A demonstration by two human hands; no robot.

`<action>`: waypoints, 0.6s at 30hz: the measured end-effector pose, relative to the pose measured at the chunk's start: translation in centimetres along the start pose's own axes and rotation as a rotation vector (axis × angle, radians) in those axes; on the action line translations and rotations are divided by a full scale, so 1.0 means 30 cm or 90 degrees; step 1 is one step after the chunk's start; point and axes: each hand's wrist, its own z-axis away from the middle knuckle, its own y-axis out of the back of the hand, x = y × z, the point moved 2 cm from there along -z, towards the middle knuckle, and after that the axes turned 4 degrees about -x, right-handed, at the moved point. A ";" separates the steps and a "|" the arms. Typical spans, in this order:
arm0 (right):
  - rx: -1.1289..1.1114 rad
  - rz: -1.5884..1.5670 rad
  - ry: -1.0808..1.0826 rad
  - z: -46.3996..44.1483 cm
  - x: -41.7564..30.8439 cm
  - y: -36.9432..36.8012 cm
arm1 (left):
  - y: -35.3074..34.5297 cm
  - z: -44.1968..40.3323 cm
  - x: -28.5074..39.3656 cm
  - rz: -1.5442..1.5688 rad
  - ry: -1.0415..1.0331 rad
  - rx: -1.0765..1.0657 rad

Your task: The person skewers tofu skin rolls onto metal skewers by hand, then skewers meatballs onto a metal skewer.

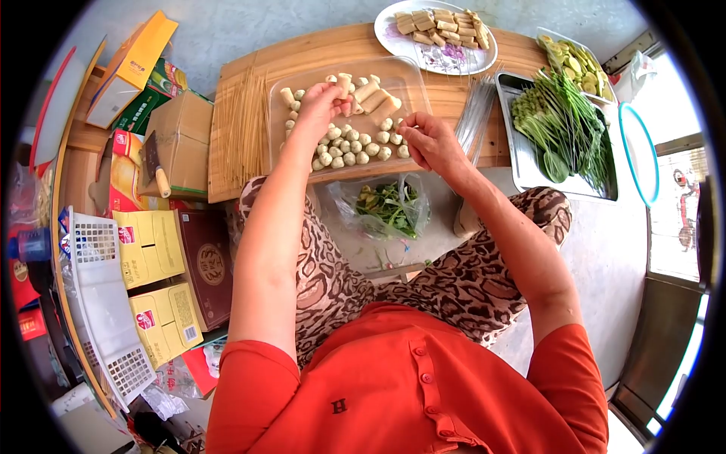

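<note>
A clear plastic tray sits on the wooden desk, holding small speckled, pale green balls and several pale rolls. The balls crowd mostly toward the tray's near side, with more along its left; the rolls lie in the far and middle part. Both hands work over this tray. The left hand has its fingertips drawn together, and its grip has hold of a pale roll piece. The right hand is over the tray's right side with its fingers curled; I cannot tell how far its grip is closed or whether anything sits in it.

Beyond the tray, an oval white plate carries a pile of tan rolls. To the right, a metal tray holds leafy greens, and past it another tray holds yellow-green slices. Thin wooden sticks lie left of the clear tray, and a bundle of thin greyish sticks lies beside the metal tray. Below the desk's near edge, an open clear plastic bag contains more greens. At the left, a knife rests against a cardboard box, near a white plastic basket.
</note>
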 end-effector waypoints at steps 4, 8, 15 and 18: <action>-0.026 0.002 0.015 0.000 0.013 -0.010 | 0.036 0.018 0.037 0.144 -0.003 -0.019; -0.026 0.020 0.008 -0.002 0.013 -0.020 | 0.055 0.016 0.038 0.175 0.004 -0.010; -0.033 0.019 0.000 -0.009 0.015 -0.030 | 0.047 0.027 0.045 0.180 0.019 -0.019; -0.033 0.015 -0.001 -0.006 0.007 -0.033 | 0.041 0.032 0.050 0.180 0.020 -0.014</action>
